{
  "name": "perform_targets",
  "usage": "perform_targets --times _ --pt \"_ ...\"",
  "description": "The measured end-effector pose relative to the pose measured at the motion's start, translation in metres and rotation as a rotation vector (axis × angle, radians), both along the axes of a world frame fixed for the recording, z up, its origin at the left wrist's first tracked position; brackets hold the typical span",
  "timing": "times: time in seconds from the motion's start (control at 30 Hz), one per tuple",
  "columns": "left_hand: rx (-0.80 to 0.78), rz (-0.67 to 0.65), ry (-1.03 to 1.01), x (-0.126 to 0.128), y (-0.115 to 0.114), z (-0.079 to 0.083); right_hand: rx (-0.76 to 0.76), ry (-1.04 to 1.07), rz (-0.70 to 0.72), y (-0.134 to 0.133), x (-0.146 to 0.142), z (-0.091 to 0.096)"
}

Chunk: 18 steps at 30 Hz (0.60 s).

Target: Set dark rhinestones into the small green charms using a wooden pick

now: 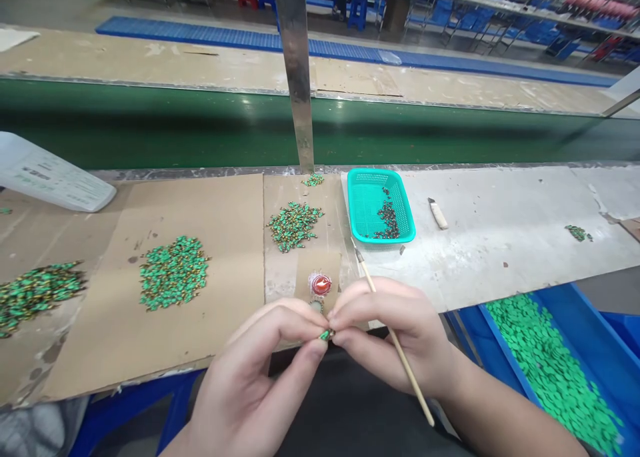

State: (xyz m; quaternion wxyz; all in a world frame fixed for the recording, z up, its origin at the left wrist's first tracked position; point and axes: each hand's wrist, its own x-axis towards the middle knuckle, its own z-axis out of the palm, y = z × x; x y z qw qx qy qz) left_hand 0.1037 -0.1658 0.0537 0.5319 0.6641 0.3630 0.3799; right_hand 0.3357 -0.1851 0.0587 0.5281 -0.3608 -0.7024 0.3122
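Cardboard-lined workbench: left hand and right hand pinch a small green piece; right also clasps a wooden stick; a loose pinch risks dropping the piece.

Held piece green and gold, same pattern seen on piled pieces; mesh tray coloured turquoise, bin blue, disc red, stick pale tan.

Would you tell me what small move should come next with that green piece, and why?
Probably tilt the wooden stick so its tip meets the small green piece: the left hand and right hand pinch the piece, while the stick points away toward the teal plastic basket.
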Motion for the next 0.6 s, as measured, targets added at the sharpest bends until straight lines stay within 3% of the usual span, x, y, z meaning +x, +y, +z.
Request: perform_targets --times 0.2,0.6 --pt "0.387 -0.007 0.080 -0.0044 0.0013 -0.0025 -0.044 0.027 -0.004 -0.0011 0.0041 0.0043" --pt "0.583 -0.045 0.178 -0.0056 0.0043 -0.0014 -0.050 0.024 -0.006 -0.0035 -0.0001 0.0012"
